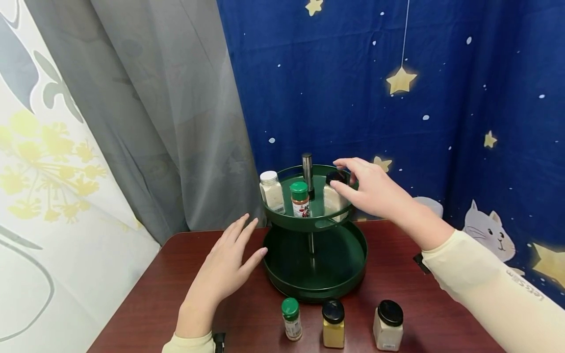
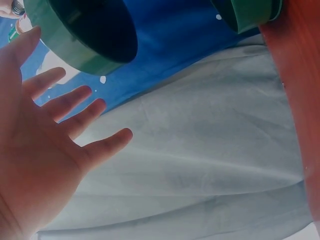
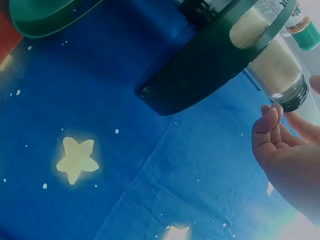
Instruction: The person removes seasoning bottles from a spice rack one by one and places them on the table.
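A two-tier green turntable rack (image 1: pixel 315 290) stands on the table. On its upper tray, my right hand (image 1: pixel 372 189) holds a square jar of pale powder (image 1: pixel 334 200) by its black lid, thumb in front and fingers behind. The jar's base sits within the tray rim, as the right wrist view also shows. My left hand (image 1: pixel 225 269) is raised just left of the rack, holding nothing, its fingers spread and extended. In the left wrist view its palm (image 2: pixel 45 155) faces the camera.
The upper tray also carries a white-capped jar (image 1: pixel 271 192) and a green-capped spice bottle (image 1: pixel 300 200). In front of the rack stand another green-capped bottle (image 1: pixel 292 319), a yellow spice jar (image 1: pixel 333 324) and a black-lidded jar (image 1: pixel 388 326). Curtains (image 1: pixel 331 88) hang behind the table.
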Demonstrator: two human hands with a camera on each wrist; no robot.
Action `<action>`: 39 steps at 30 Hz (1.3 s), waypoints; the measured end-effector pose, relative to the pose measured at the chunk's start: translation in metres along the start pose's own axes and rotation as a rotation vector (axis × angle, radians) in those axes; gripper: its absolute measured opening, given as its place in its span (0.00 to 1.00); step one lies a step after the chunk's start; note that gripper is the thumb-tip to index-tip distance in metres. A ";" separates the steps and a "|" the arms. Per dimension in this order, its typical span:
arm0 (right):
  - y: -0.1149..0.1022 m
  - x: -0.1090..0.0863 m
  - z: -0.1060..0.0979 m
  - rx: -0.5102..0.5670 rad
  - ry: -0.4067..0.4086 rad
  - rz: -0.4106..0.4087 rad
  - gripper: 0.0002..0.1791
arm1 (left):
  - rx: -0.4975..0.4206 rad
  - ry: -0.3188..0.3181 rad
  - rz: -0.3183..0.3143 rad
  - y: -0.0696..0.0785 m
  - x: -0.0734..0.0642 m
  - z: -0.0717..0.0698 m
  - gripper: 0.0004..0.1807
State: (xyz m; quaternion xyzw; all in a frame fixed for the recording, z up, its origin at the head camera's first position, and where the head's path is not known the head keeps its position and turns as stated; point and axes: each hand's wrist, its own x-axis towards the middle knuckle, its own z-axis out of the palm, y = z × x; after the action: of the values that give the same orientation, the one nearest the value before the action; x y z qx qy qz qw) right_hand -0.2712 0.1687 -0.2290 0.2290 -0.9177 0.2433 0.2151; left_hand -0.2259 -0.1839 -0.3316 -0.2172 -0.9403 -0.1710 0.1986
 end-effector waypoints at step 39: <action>-0.001 -0.004 0.007 0.008 0.019 -0.029 0.29 | -0.002 -0.003 0.000 0.001 0.000 -0.003 0.37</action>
State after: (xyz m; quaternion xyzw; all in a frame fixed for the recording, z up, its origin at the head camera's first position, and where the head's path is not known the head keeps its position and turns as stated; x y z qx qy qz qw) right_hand -0.2692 0.1652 -0.2358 0.2408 -0.9112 0.2461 0.2263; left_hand -0.2239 -0.1842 -0.3286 -0.2175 -0.9405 -0.1715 0.1968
